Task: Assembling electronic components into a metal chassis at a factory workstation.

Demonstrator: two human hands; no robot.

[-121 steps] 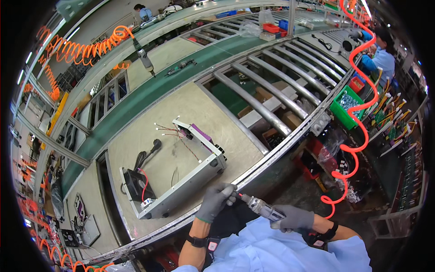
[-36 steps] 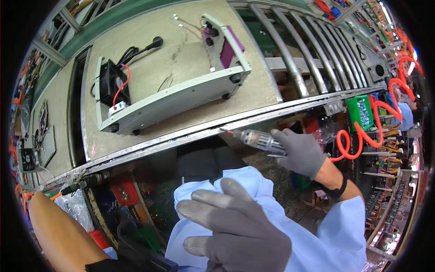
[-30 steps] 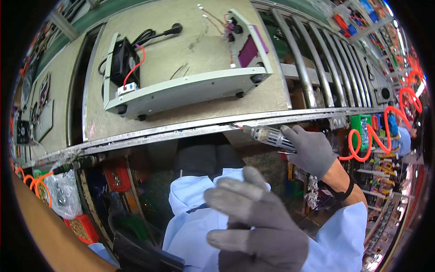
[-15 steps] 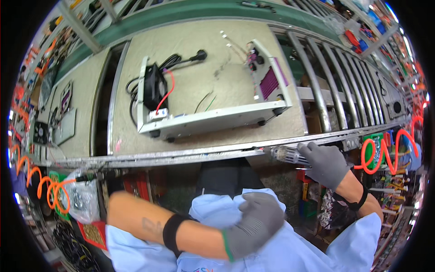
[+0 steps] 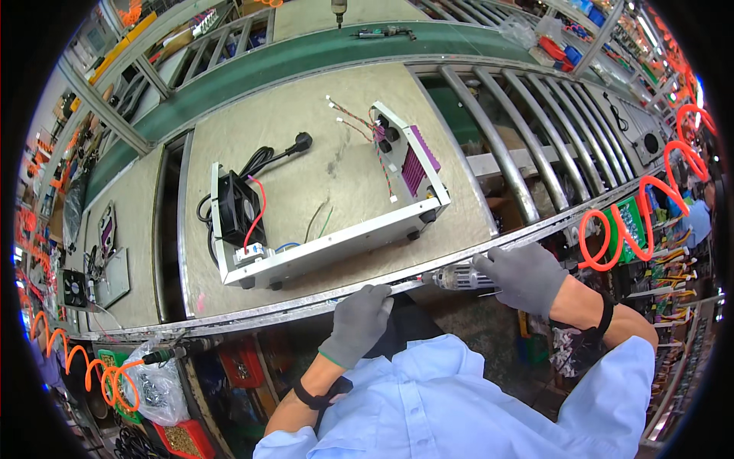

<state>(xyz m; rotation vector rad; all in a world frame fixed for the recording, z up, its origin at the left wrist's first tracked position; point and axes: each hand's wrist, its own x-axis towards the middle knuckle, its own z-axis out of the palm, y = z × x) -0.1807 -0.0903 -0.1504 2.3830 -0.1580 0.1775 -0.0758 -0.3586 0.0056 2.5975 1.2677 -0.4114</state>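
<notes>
In its grey glove, my right hand (image 5: pixel 526 279) is closed round the rear of an air screwdriver (image 5: pixel 459 277) with a clear-looking ribbed body. The tool lies level along the bench's front rail, its tip pointing left. My left hand (image 5: pixel 359 325), gloved too, is at the rail just left of that tip, thumb and fingers pinched together; whatever they hold is too small to make out. Behind both hands, a white metal frame (image 5: pixel 336 243) rests on the bench board. It carries a black fan (image 5: pixel 238 206) at the left and a purple heat sink (image 5: pixel 417 170) at the right.
A black power cable (image 5: pixel 264 159) and loose wires lie within and behind the frame. Steel rollers (image 5: pixel 527 141) run off to the right. An orange coiled hose (image 5: pixel 612 237) hangs at the right. At lower left are a plastic bag (image 5: pixel 162 386) and a red bin (image 5: pixel 183 440).
My left hand has gone from in front of my chest forward and left to the bench rail. My right hand stays on the screwdriver. The view has shifted, showing more of the far side.
</notes>
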